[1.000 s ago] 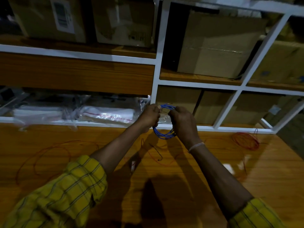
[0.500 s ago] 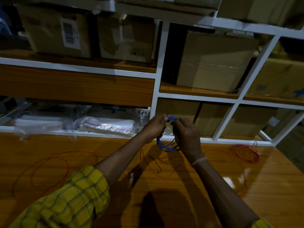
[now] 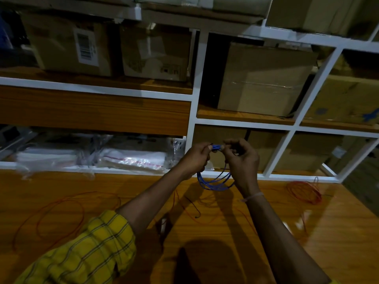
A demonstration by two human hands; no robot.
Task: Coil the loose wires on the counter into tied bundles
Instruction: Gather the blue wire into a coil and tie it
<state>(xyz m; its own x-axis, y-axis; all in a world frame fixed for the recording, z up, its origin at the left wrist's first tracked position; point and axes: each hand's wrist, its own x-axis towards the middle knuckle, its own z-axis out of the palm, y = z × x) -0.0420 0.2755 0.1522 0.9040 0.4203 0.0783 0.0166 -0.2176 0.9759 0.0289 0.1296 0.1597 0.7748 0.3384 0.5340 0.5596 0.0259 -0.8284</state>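
Your left hand (image 3: 195,158) and right hand (image 3: 242,160) hold the thin blue wire coil (image 3: 214,181) up above the glossy orange wooden counter (image 3: 225,232), close to the white shelf frame (image 3: 192,111). Each grip is closed on the top of the coil, thumb and fingertips pinching the gathered strands, hands nearly touching; the loops hang below between your wrists. A coiled red wire bundle (image 3: 304,191) lies on the counter to the right, near the shelf edge. A loose red wire (image 3: 59,218) sprawls in wide loops on the counter's left, and more thin strands lie under your forearms.
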